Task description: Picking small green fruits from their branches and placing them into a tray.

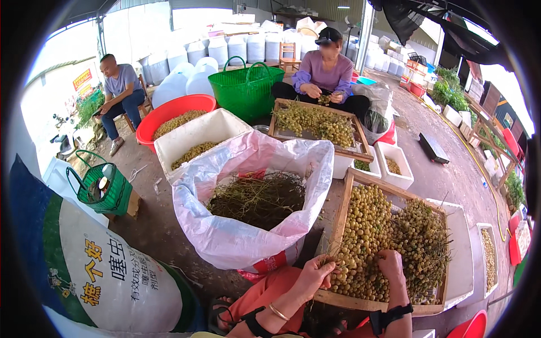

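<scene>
In front of me rests a wooden-framed tray [338, 225]. Loose round yellow-brown fruits [363, 225] fill its left side, and fruit bunches still on their stems [420, 242] are heaped on the right. My left hand [313, 277], with a bangle at the wrist, is closed in a pinch on a small bunch of thin stems [326, 260] above the tray's near left part. My right hand [390, 266] reaches into the tray between loose fruits and bunches. Its fingers are curled down, and what they hold is hidden. Left of the tray, a large white-pink sack [194, 211] contains bare twigs [256, 200].
Across from me a person [332, 73] handles fruit over another wooden tray [358, 155]; a second person [121, 90] sits far left. Around stand a red basin [147, 124], foam boxes [183, 143], green baskets [248, 93] and a printed sack [112, 276] near my left side.
</scene>
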A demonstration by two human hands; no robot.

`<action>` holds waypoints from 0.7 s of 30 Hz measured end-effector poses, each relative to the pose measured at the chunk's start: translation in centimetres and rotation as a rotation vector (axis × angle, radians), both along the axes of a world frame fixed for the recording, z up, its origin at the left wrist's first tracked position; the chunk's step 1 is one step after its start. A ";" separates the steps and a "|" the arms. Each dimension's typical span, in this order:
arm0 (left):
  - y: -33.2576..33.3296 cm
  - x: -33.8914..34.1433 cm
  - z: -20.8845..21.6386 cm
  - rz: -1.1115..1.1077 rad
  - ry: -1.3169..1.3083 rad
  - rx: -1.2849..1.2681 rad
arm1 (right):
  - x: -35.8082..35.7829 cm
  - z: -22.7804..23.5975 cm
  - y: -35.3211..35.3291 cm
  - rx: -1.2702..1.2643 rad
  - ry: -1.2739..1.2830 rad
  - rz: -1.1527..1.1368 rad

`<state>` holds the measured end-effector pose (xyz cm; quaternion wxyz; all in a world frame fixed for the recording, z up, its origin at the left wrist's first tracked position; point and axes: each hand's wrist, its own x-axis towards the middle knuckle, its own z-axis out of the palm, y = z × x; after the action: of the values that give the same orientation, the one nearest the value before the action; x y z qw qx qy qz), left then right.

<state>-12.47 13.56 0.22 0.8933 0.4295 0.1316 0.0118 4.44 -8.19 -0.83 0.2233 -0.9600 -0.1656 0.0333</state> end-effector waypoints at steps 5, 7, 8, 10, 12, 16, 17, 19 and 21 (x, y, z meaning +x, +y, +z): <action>-0.4 -1.0 0.5 0.050 -0.007 -0.054 | -0.3 -1.1 -0.5 -0.104 -0.075 0.076; -0.5 -0.8 0.5 0.038 -0.014 -0.030 | -0.1 -1.6 -0.6 -0.122 -0.169 0.092; -0.6 -0.6 0.5 0.019 -0.009 -0.010 | -0.2 -1.8 -0.9 -0.129 -0.221 0.089; -1.1 -0.5 1.6 0.006 0.013 0.063 | -0.4 -1.6 -1.5 -0.107 -0.323 0.087; -1.4 -0.7 1.8 0.015 -0.036 0.065 | -0.9 -0.9 -1.8 -0.024 -0.342 0.061; -1.2 -0.5 1.7 0.092 0.036 0.068 | -3.3 -0.5 -1.3 0.059 -0.300 0.064; -1.6 -0.6 1.6 0.065 0.007 0.083 | -4.0 -0.2 -2.2 0.035 -0.268 0.035; -3.0 -0.5 1.5 0.039 0.019 0.126 | -5.3 -0.8 -4.7 -0.007 -0.236 -0.032; -4.4 -0.5 1.4 -0.004 0.011 0.145 | -5.9 -0.9 -6.2 -0.031 -0.237 -0.066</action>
<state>-12.94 9.18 1.58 0.8591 0.4935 0.1345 0.0174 -1.51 -14.39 -1.69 0.1881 -0.9655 -0.1586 -0.0854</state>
